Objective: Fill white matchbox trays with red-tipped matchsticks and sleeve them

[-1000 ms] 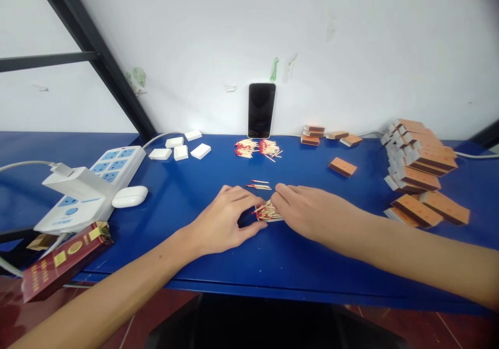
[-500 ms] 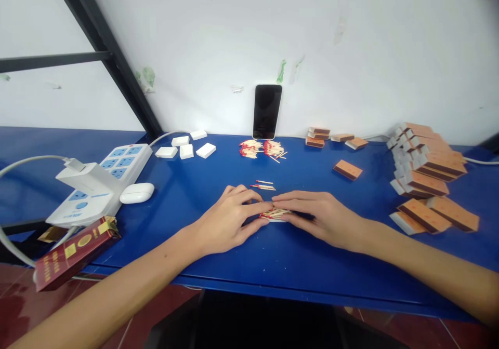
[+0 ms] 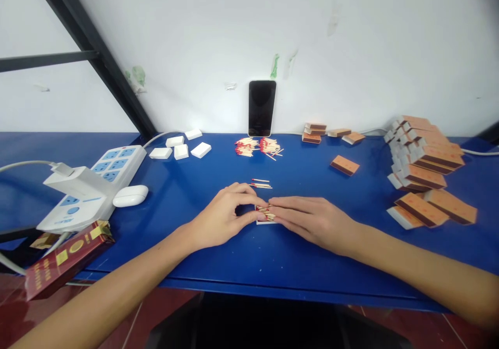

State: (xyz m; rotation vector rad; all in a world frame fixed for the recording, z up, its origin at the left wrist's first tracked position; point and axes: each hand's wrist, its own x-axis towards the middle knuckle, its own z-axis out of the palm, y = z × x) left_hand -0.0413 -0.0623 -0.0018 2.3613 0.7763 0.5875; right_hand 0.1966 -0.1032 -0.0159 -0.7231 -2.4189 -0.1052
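Table: smooth blue surface w/ a few pale specks (image 3: pixel 218 266), straight near edge.
Wall: white, matte, w/ scuffs + green flakes (image 3: pixel 195 37).
Boxes: orange, flat oblong w/ dark striking sides; big heap far right (image 3: pixel 432 146), single box right of ctr (image 3: pixel 345 165).
White blocks: 5 small pcs, crisp corners, far left (image 3: pixel 181 152).
Power strip: white hard plastic, blue socket panels, left (image 3: pixel 120 164); glossy rounded case just beside it (image 3: pixel 130 196).
Match piles: thin pale sticks, red heads, 2 heaps far ctr (image 3: pixel 245 146), in front of phone leaning on wall (image 3: pixel 262 108).
Tray: near ctr on table, btwn both hands; low, thin white near rim visible (image 3: pixel 265 223), rest mostly hidden by fingers.
Tray matches: pale sticks, red heads, lying approx. crosswise (image 3: pixel 266 213).
Loose matches: few, just beyond tray (image 3: pixel 261 186).
L hand: thumb + forefinger curved, tips at tray's left end (image 3: pixel 224 216); can't tell if pinching.
R hand: fingers extended, close tog., over tray's right end (image 3: pixel 325 222); grip can't tell.
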